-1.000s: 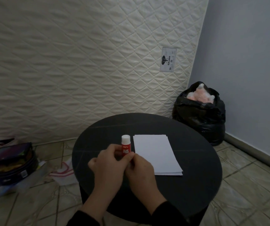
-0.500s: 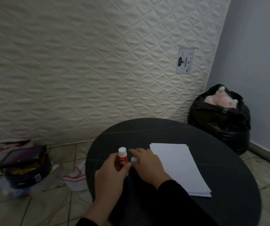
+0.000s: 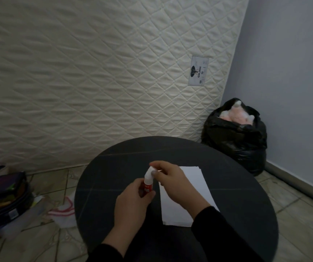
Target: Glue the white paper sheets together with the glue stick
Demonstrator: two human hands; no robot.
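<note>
A red glue stick [image 3: 146, 188] with a white cap [image 3: 149, 173] stands tilted above the round black table [image 3: 114, 163]. My left hand [image 3: 133, 207] grips its red body from below. My right hand [image 3: 172, 182] pinches the white cap with thumb and fingers. A stack of white paper sheets [image 3: 197, 188] lies flat on the table just right of the glue stick, its left part hidden under my right hand and sleeve.
A quilted mattress [image 3: 95, 72] leans against the wall behind the table. A black bag [image 3: 235, 137] with a pink plush toy sits on the floor at the right. An open case [image 3: 2, 195] and a white cloth [image 3: 63, 212] lie on the tiled floor at the left.
My right hand rose from beside the glue stick on the table and now pinches its cap. The glue stick tilted to the right in my left hand. The camera shifted slightly.
</note>
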